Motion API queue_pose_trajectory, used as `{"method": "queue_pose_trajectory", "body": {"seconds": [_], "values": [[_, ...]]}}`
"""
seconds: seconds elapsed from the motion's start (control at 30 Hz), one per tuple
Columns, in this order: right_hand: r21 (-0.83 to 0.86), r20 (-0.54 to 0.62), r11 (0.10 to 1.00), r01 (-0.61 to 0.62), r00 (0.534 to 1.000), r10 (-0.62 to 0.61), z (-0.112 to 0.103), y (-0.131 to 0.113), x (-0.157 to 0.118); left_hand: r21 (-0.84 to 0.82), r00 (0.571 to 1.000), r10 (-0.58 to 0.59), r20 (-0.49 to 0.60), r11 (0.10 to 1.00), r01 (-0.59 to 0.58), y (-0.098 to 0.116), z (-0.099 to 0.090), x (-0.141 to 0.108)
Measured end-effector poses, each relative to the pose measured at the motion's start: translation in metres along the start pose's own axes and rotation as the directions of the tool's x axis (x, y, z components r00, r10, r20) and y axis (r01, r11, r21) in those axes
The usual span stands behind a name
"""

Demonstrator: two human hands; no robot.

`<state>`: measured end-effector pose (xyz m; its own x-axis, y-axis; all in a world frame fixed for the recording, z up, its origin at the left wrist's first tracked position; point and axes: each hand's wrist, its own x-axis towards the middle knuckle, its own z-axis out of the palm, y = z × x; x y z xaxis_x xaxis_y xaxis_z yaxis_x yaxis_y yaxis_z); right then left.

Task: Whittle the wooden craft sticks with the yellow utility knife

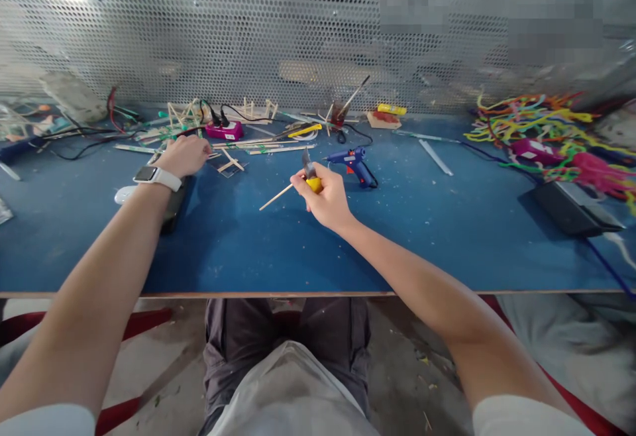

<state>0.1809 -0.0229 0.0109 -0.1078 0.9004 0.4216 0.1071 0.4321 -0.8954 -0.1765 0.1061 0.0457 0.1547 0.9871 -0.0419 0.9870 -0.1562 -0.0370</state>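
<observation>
Basically, the thin wooden stick (276, 197) is out front of the torso, above the blue tabletop (278, 257), slanting down-left from the R hand (330, 201). R thumb & fingers are clamped together on a yellow-handled tool (314, 185) w/ a dark upper part, stick pinched at the same grip; exact tool type n/a from this view. Dark end points up, away from the wrist.

Just beside the R hand: blue glue gun (350, 158) w/ orange trigger, lying on the top. L hand (185, 156) is up at the sticks near the back, white-strapped watch (158, 177) on its wrist, dark flat object (173, 214) below. L fingers look bent & close together; can't tell if they've got anything btwn them. Nearby: small crossed sticks (231, 161) on a clear piece, purple power block (223, 132) w/ plugs in, yellow cutter (305, 131) further back.

For good handling, imo: firm pinch on the stick, but not so hard it snaps; dark end of the tool clear of thumb & skin, b/c both share one grip. L hand should lift loose bits one at a time, low force, so the crossed pcs don't shift. Glue gun nozzle may be hot, so R knuckles best well off it.
</observation>
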Motion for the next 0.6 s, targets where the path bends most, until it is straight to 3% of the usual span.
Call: {"method": "queue_pose_trajectory", "body": {"seconds": [0.3, 0.47, 0.6], "values": [[-0.028, 0.000, 0.999, 0.024, 1.000, -0.024, -0.002, 0.001, -0.001, 0.078, 0.996, 0.064, 0.056, 0.995, -0.068, 0.003, 0.005, 0.001], [-0.046, -0.012, 0.999, 0.006, 1.000, -0.007, -0.002, 0.007, -0.002, 0.050, 0.997, 0.075, -0.007, 0.996, -0.074, 0.020, 0.005, -0.008], [-0.039, -0.021, 0.999, 0.009, 1.000, -0.010, -0.002, 0.009, -0.002, 0.046, 0.998, -0.035, -0.050, 0.998, 0.037, 0.024, -0.003, -0.017]]}}
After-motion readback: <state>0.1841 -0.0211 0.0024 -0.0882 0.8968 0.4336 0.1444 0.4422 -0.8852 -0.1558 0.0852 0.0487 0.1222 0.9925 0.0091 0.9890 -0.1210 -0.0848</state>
